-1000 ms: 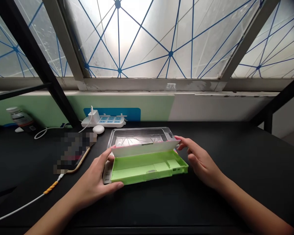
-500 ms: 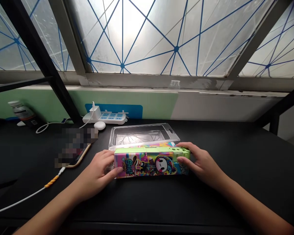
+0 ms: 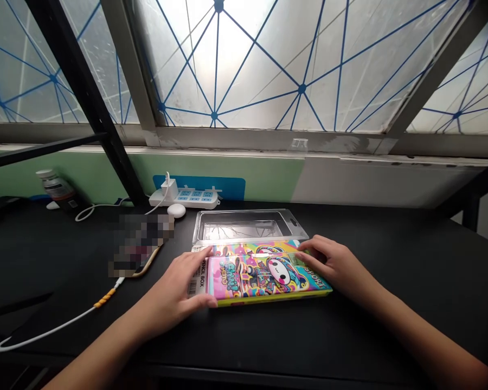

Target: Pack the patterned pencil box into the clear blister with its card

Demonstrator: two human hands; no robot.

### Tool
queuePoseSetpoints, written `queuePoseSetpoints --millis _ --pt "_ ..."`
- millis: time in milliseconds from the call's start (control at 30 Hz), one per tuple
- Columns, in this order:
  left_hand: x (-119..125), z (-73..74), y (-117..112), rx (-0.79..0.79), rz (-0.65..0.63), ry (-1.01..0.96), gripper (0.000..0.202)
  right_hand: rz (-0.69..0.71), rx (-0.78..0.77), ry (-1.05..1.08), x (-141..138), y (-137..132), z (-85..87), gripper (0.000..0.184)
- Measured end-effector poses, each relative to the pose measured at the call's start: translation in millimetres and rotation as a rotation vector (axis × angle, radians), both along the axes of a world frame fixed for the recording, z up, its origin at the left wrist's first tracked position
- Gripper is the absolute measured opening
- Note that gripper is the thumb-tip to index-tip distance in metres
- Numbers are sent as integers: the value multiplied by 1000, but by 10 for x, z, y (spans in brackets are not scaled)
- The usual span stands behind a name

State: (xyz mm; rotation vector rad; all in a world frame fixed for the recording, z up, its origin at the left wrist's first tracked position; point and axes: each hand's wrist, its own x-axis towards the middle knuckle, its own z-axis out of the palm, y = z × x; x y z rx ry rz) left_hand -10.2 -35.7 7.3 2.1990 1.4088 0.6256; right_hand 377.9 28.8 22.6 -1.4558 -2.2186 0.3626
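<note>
Pink, yellow and green cartoon-printed pencil box (image 3: 264, 273) lies flat and closed on the black counter (image 3: 394, 260), its long axis running left to right across the person's front. It appears to sit on a printed card backing (image 3: 197, 276), whose white strip with "PENCIL BOX" and a barcode shows beyond the box's left end. The left hand (image 3: 171, 287) is at that end, with the thumb along the near edge and the fingers reaching toward the far edge. The right hand (image 3: 333, 265) covers the opposite end, its fingers angled over the far corner. Both hands are open and lightly curved, and the box lies about midway between them; whether they grip it or merely rest on it cannot be told. Just beyond lies a clear plastic blister tray (image 3: 244, 226). Farther left are a pixelated phone (image 3: 142, 244) and a white cable (image 3: 61, 325). Behind them stand a white power strip (image 3: 195, 198) and a pill bottle (image 3: 57, 189).
</note>
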Motion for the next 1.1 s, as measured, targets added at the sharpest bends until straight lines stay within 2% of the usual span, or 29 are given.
queuePoseSetpoints --millis 133,300,467,667,800,867,967,1033,1100 --pt "24 29 -40 -18 22 -34 109 101 245 -114 -193 -62 79 27" --pt "23 -35 -45 -11 51 -54 108 245 205 -194 -699 -197 172 23" --pt "2 -19 -26 -31 74 -68 107 263 179 -220 -1040 -140 113 25" --pt "18 13 -7 -18 67 -32 105 211 239 -207 -1117 -37 43 21" --pt "48 39 -3 2 51 -36 105 176 424 -173 -1151 -47 51 25" --pt "47 58 3 16 30 -28 95 169 528 -156 -1147 -63 59 27" --pt "6 69 15 18 -26 -39 64 205 669 -124 -1086 -128 114 23" --pt "-39 58 20 -6 -38 -67 65 273 722 -97 -1012 -227 213 17" --pt "-75 45 21 -27 -29 -85 75 399 700 -79 -915 -373 356 12"
